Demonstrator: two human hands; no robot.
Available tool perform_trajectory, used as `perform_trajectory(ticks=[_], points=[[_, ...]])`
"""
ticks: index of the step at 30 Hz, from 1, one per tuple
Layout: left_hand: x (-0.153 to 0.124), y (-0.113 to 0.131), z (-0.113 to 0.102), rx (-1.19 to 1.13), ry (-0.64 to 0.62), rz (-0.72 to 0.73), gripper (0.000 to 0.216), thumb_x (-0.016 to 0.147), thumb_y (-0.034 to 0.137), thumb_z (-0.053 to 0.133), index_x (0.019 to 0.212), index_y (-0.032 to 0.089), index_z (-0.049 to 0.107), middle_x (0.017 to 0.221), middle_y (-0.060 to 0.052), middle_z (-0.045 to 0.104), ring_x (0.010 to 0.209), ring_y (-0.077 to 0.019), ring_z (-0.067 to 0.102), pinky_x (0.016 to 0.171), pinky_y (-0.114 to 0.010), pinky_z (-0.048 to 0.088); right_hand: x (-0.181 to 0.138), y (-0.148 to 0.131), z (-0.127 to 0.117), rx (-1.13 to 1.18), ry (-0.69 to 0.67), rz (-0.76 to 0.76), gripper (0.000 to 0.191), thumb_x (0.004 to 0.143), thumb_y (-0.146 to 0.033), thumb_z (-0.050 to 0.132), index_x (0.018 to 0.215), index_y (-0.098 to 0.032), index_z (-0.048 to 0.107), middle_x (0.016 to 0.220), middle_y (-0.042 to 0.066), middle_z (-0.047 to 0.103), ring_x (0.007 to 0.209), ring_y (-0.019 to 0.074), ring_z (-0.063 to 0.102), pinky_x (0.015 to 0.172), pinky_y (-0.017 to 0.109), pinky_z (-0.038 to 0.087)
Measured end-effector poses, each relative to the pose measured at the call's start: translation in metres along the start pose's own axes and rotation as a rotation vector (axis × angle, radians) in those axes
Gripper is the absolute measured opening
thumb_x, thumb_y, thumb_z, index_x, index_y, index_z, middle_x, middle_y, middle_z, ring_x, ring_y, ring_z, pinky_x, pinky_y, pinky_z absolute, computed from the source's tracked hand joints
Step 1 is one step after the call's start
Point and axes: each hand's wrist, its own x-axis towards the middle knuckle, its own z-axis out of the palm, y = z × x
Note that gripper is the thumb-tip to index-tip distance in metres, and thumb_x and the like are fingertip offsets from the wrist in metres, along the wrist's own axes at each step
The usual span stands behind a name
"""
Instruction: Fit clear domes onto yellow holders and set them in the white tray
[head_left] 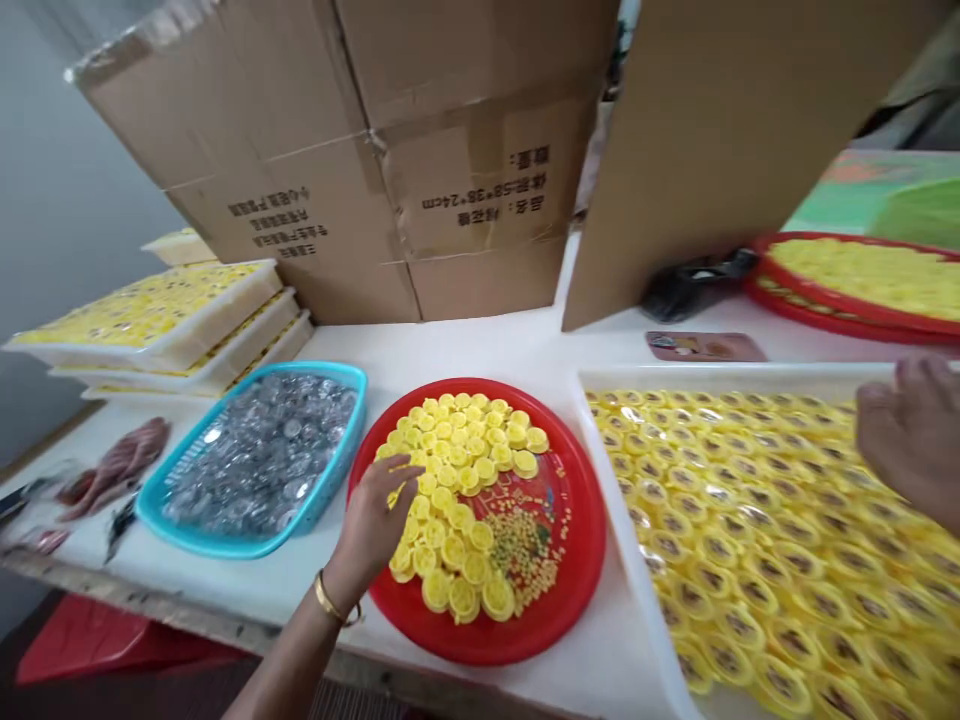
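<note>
My left hand [379, 515] reaches onto a round red tray [577, 560] covered with several small yellow caps [457, 470]. Its fingers curl over the caps at the tray's left side, and what they pinch is hidden. A gold bangle sits on that wrist. My right hand [911, 435] hovers over the far right part of a large white tray [600, 440] filled with rows of yellow caps with dark centres [750, 530]. The right hand is blurred and its fingers are curled downward.
A turquoise basket [341, 470] of shiny silver pieces stands left of the red tray. Stacked white trays of yellow parts [157, 320] sit at the far left. Large cardboard boxes [390, 170] wall the back. Another red tray [847, 285] lies at back right.
</note>
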Motion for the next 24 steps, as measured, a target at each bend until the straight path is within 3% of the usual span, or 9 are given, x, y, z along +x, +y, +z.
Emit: perform_trajectory(ticks=[2,4,6,8,9,12,15,20,24], points=[[0.004,-0.018,-0.024,0.063,0.093,-0.013,0.030,0.088,0.031,0.047,0.100,0.020,0.072,0.113,-0.011,0.068,0.107,-0.0229,0.062,0.096,-0.042,0.048,-0.014,-0.023,-0.004,0.177,-0.056,-0.143,0.078,0.079,-0.075,0.019,0.139,-0.031,0.040,0.145,0.019,0.040,0.134,0.0317,0.034,0.077,0.056,0.029],[0.009,-0.039,-0.047,0.149,0.172,-0.017,0.032,0.088,0.032,0.046,0.100,0.019,0.072,0.112,-0.011,0.068,0.106,-0.0237,0.061,0.096,-0.042,0.047,-0.043,-0.060,-0.007,0.288,-0.195,-0.225,0.065,0.077,-0.075,0.031,0.128,-0.041,0.052,0.134,0.011,0.056,0.122,0.0290,0.050,0.080,0.051,0.036],[0.018,-0.065,-0.067,0.269,0.216,-0.036,0.036,0.088,0.034,0.044,0.100,0.017,0.073,0.112,-0.012,0.068,0.105,-0.0250,0.061,0.096,-0.041,0.045,-0.080,-0.107,-0.002,0.304,-0.500,-0.409,0.051,0.081,-0.068,0.035,0.115,-0.042,0.064,0.118,0.009,0.067,0.106,0.0268,0.062,0.082,0.047,0.045],[0.028,-0.092,-0.082,0.410,0.125,-0.135,0.039,0.087,0.033,0.041,0.104,0.016,0.072,0.112,-0.013,0.068,0.104,-0.0275,0.061,0.093,-0.041,0.046,-0.114,-0.149,0.012,0.259,-0.779,-0.664,0.041,0.088,-0.052,0.037,0.112,-0.035,0.065,0.117,0.006,0.067,0.104,0.0229,0.063,0.091,0.043,0.049],[0.032,-0.105,-0.087,0.465,0.027,-0.207,0.039,0.086,0.032,0.042,0.106,0.016,0.071,0.110,-0.014,0.069,0.101,-0.0287,0.063,0.088,-0.040,0.047,-0.128,-0.165,0.021,0.192,-0.840,-0.754,0.036,0.089,-0.042,0.039,0.113,-0.031,0.065,0.116,0.007,0.067,0.104,0.0229,0.063,0.091,0.042,0.050],[0.039,-0.136,-0.096,0.516,-0.190,-0.308,0.036,0.080,0.028,0.050,0.106,0.016,0.072,0.099,-0.014,0.072,0.093,-0.0306,0.066,0.080,-0.037,0.049,-0.153,-0.193,0.050,-0.034,-0.842,-0.863,0.032,0.083,-0.019,0.051,0.112,-0.021,0.063,0.111,0.011,0.064,0.102,0.0255,0.062,0.083,0.039,0.052],[0.041,-0.153,-0.096,0.477,-0.256,-0.277,0.028,0.071,0.023,0.059,0.094,0.020,0.075,0.095,-0.011,0.073,0.093,-0.0277,0.066,0.081,-0.032,0.047,-0.159,-0.199,0.072,-0.118,-0.778,-0.878,0.032,0.079,-0.012,0.057,0.110,-0.017,0.062,0.108,0.012,0.061,0.102,0.0266,0.060,0.078,0.036,0.051],[0.040,-0.164,-0.096,0.412,-0.228,-0.308,0.019,0.073,0.022,0.058,0.079,0.021,0.076,0.090,-0.009,0.074,0.093,-0.0244,0.066,0.079,-0.027,0.046,-0.161,-0.199,0.089,-0.133,-0.733,-0.877,0.021,0.081,-0.022,0.061,0.101,-0.017,0.064,0.105,0.011,0.059,0.103,0.0260,0.058,0.077,0.033,0.048],[0.031,-0.163,-0.105,0.332,-0.137,-0.397,0.029,0.079,0.023,0.049,0.093,0.016,0.073,0.075,-0.008,0.073,0.076,-0.0218,0.068,0.068,-0.026,0.047,-0.165,-0.196,0.081,-0.188,-0.721,-0.832,0.019,0.082,-0.026,0.057,0.098,-0.016,0.062,0.106,0.010,0.059,0.100,0.0254,0.059,0.072,0.032,0.046]])
